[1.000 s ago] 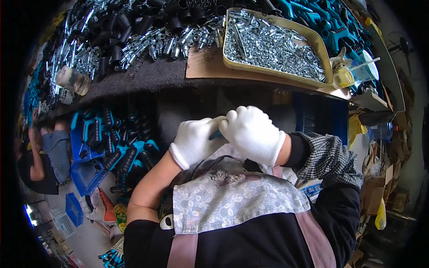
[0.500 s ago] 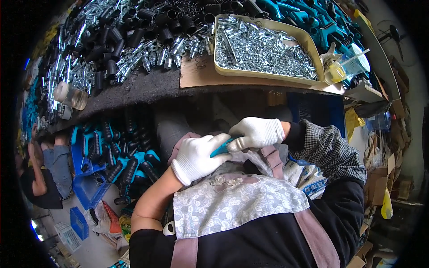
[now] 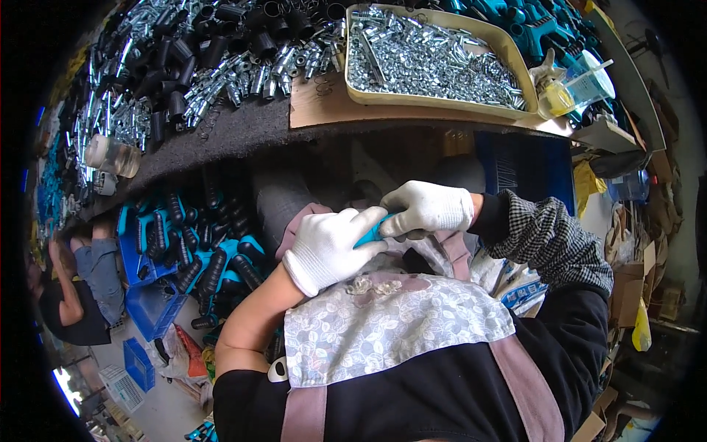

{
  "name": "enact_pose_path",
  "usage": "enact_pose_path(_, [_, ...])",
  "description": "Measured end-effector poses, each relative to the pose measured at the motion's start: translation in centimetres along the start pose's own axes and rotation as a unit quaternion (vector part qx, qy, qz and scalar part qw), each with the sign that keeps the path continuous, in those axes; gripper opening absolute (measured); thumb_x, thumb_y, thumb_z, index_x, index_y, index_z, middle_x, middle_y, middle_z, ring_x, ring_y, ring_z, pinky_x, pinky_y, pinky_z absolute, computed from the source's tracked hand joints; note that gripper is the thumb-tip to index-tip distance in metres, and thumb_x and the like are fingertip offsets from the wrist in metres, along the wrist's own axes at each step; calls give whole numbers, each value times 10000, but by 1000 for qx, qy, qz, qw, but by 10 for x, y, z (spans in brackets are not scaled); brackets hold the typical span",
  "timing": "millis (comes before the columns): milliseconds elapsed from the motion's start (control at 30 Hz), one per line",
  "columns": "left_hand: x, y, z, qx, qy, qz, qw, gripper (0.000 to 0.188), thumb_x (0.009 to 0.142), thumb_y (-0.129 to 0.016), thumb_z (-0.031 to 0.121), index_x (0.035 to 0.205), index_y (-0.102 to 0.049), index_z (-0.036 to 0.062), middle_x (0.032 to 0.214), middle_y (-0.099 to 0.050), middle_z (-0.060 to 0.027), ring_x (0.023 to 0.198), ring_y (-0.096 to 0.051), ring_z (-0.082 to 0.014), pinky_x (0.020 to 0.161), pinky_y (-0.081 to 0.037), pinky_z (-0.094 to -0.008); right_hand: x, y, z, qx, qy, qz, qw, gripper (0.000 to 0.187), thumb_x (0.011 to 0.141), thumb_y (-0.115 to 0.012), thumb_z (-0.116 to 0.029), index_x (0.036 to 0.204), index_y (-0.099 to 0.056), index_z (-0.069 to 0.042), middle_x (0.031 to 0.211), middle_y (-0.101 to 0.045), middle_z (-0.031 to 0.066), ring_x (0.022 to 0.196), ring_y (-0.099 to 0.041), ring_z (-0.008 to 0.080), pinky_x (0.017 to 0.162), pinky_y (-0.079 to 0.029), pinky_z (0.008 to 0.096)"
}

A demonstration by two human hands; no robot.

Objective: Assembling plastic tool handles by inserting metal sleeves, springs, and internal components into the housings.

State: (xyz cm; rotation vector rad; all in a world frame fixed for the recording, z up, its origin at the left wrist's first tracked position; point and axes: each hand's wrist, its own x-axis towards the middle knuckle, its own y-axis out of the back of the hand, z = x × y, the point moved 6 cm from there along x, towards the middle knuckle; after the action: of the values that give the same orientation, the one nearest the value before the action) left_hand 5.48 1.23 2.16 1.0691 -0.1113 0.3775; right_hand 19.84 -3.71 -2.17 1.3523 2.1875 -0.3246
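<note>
Both white-gloved hands meet over my lap, below the front edge of the workbench. My left hand point(image 3: 331, 247) is closed around a small teal plastic part point(image 3: 374, 231), with its fingers stretched over it. From the other side my right hand point(image 3: 428, 209) grips the same part, its thumb and fingers bent in at the end. Most of the part lies under the gloves, so its full shape cannot be made out. It resembles the teal tool housings point(image 3: 541, 33) at the bench's far right.
On the bench stands a cream tray point(image 3: 442, 112) of small metal pieces, beside heaped black tubes point(image 3: 213, 51) and a clear jar point(image 3: 114, 156). Black-and-teal tools point(image 3: 213, 272) fill blue crates point(image 3: 151, 309) at the left. Another person point(image 3: 70, 302) is at far left. A plastic cup point(image 3: 593, 77) stands right.
The whole view has shifted slightly. Both hands stay together on the teal part, with the left fingers moved a little over it.
</note>
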Motion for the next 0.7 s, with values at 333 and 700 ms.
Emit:
enact_pose_path(333, [5,9,-20,-40,25,53,997,448,686,-752,83,1125,-661,54,1005,-657,-157,935,-643,-372,783,-532,-423,-21,49,-67,-342,242,305,855,247,919,-661,-308,929,-732,-72,859,-686,164,809,-674,366,724,-542,413])
enact_pose_path(700, [-6,13,-23,-123,90,103,983,414,752,-798,135,1138,-668,60,969,-684,-151,856,-684,-347,738,-551,-390,-17,171,-76,-424,105,505,744,242,875,-658,-278,940,-721,-54,891,-710,189,856,-691,368,773,-544,442])
